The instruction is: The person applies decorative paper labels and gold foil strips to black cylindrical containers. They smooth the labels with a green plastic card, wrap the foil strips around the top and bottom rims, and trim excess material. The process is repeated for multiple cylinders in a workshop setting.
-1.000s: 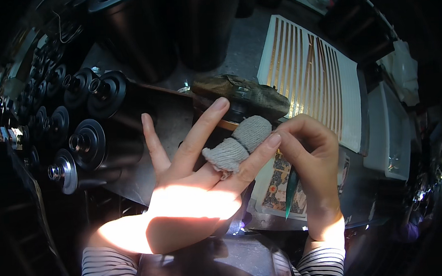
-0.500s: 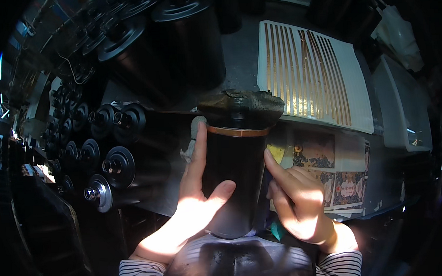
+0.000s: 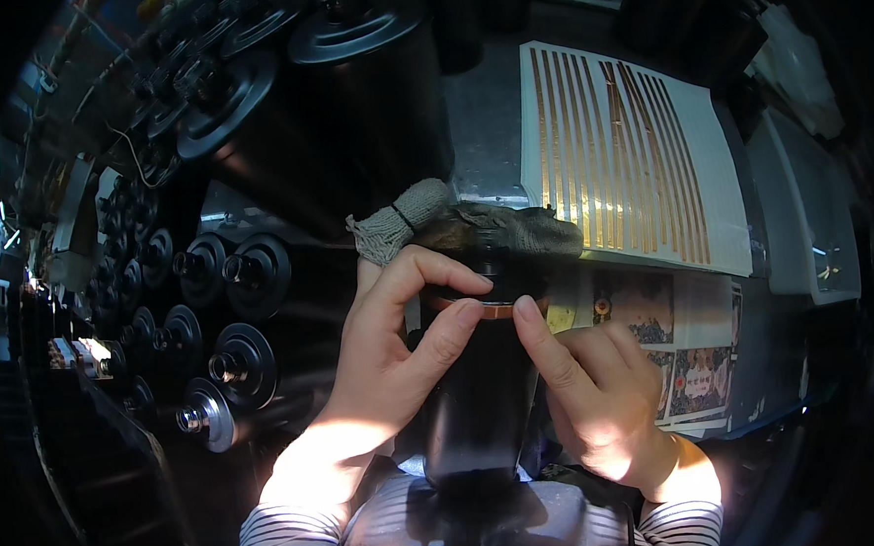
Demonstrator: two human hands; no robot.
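Observation:
A black canister (image 3: 473,400) lies lengthwise in front of me, its near end close to my body. A thin copper-coloured strip (image 3: 498,311) runs round its far rim. My left hand (image 3: 400,324) is closed, thumb and index finger pinching at the strip and rim. A grey knitted finger cover (image 3: 400,221) with a dark band sits on another finger of that hand. From the right, my right hand (image 3: 596,383) presses a fingertip on the strip, its other fingers curled by the canister's side. Beyond the rim lies a dark, worn cloth-like bundle (image 3: 544,233).
Copper-coloured strips (image 3: 574,157) lie in rows on a white sheet (image 3: 709,180) at the far right. Beside it stands a pale plastic bin (image 3: 810,224). Printed sheets (image 3: 699,378) lie to the right. Several black canisters (image 3: 244,362) are stacked left, and larger ones (image 3: 356,40) stand behind.
My left thumb and index finger have come from the canister's side onto the strip at the rim. My right fingertip has moved onto the strip. The canister's rim appears lower in view.

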